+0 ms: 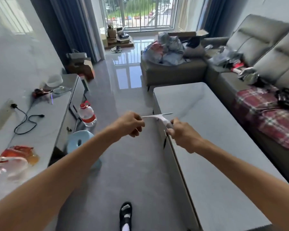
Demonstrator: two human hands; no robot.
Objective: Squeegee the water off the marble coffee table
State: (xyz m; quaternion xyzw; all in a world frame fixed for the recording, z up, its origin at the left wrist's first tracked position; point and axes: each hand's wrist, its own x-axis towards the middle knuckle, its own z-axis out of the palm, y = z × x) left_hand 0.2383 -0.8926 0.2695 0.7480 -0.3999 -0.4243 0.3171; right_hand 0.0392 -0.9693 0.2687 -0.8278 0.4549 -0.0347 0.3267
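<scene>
arms: both forearms [60, 175] bare up to the picture edge | left hand [130, 124]: bare | right hand [182, 133]: bare | foot: black strap sandal [125, 213] over white sock [125, 228], left of the coffee table [223, 155]

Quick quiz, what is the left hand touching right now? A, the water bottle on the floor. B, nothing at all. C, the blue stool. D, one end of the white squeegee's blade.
D: the left hand pinches one blade end of the squeegee, while the right hand holds its handle at the edge of the coffee table.
</scene>
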